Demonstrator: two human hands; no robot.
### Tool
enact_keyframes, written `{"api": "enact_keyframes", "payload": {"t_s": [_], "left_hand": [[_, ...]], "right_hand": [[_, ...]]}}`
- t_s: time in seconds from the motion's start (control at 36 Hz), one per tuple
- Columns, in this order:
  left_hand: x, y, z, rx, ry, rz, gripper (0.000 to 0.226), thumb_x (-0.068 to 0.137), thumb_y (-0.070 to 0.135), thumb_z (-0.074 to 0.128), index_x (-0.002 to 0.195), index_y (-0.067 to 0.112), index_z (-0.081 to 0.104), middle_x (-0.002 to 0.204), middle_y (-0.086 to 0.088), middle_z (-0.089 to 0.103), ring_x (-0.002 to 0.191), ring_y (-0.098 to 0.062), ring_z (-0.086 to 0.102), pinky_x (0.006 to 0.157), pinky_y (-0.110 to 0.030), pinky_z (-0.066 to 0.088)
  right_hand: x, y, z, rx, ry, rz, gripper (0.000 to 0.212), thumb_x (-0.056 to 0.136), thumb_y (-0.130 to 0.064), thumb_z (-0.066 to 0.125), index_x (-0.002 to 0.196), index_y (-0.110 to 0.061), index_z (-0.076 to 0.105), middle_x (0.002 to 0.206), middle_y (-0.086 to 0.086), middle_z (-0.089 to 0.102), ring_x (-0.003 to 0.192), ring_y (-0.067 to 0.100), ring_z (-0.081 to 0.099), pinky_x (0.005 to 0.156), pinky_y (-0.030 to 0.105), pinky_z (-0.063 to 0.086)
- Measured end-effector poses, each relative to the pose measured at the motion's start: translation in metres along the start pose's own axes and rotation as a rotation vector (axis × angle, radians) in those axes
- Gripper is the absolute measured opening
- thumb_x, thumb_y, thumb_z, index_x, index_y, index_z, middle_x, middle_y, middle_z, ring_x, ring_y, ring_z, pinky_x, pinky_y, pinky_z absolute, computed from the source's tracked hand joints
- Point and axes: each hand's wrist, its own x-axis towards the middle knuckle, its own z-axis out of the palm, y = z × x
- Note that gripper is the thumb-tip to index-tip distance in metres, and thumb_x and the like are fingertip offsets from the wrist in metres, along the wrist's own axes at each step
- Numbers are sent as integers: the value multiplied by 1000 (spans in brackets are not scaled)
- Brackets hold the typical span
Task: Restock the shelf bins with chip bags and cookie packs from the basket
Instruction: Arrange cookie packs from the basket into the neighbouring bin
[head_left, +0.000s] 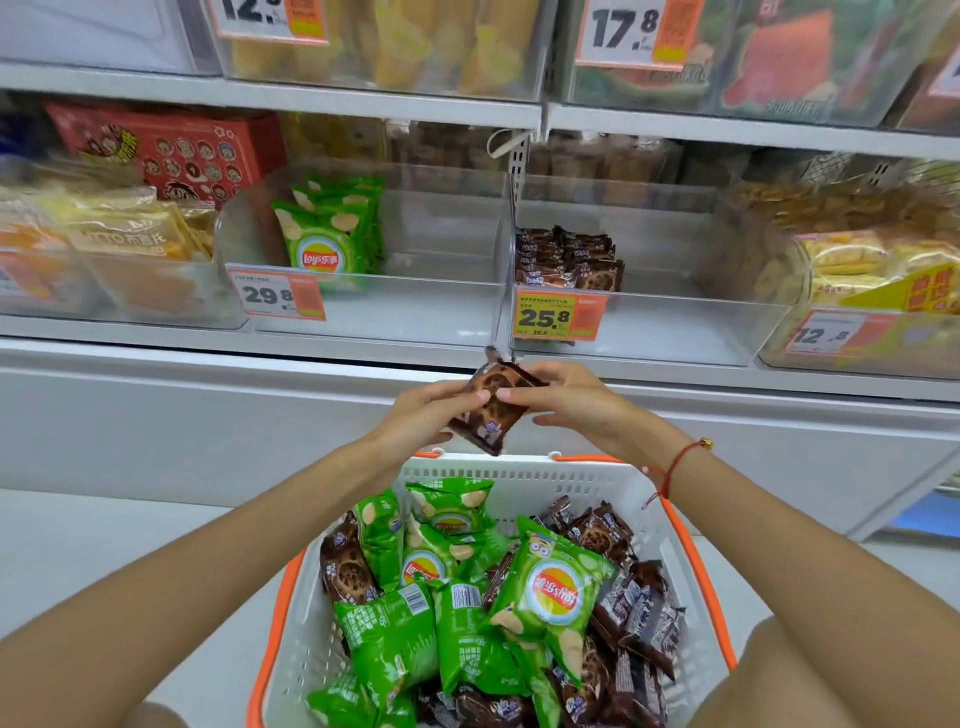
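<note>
Cookie pack (493, 402), brown, sits pinched between my two hands just above the far rim of the basket (524, 470). My left hand (423, 415) curls its fingers round the pack's left side; my right hand (563, 397) grips its right edge. Inside the basket lie green chip bags (550, 587) mixed with more brown packs. Beyond the basket, one clear bin (415, 306) holds chips and its right neighbour (675, 322) holds cookies.

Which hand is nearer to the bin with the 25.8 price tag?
Right. The right hand sits just below the 25.8 bin; the left hand is further left, under the chip bin. Both hold the cookie pack.
</note>
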Motion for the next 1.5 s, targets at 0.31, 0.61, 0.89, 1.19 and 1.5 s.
{"api": "enact_keyframes", "payload": {"t_s": [0.31,0.61,0.89,1.19,1.5], "left_hand": [[18,25,4,90,39,223,22,86,14,69,108,11,67,97,3,71,79,6,66,70,-7,48],[74,77,22,115,172,467,29,82,24,73,110,20,66,105,10,69,95,-1,64,82,-10,48],[137,76,14,437,381,498,48,91,26,63,136,23,47,134,8,51,111,-9,56,96,-36,46],[144,74,7,395,318,486,42,90,29,65,120,51,48,120,34,54,103,10,57,95,-24,45],[152,69,-1,311,252,483,45,86,28,69,126,44,55,123,28,59,107,4,61,100,-39,48]], "right_hand": [[1,-3,-32,-355,30,-269,45,77,-15,79,117,-16,57,117,1,62,108,14,59,84,18,47],[30,-55,-90,-398,138,-525,31,72,-25,81,101,-26,69,96,-18,68,88,-9,62,80,9,45],[89,-80,-201,-731,446,-397,31,76,-22,79,106,-19,69,107,1,68,104,16,60,93,32,45],[167,-37,-185,-1114,214,-169,44,74,-34,81,111,-19,63,107,0,61,100,20,57,83,31,46],[177,-37,-191,-1383,341,-409,35,78,-39,74,108,-24,66,111,-3,62,100,18,54,69,25,36]]}}
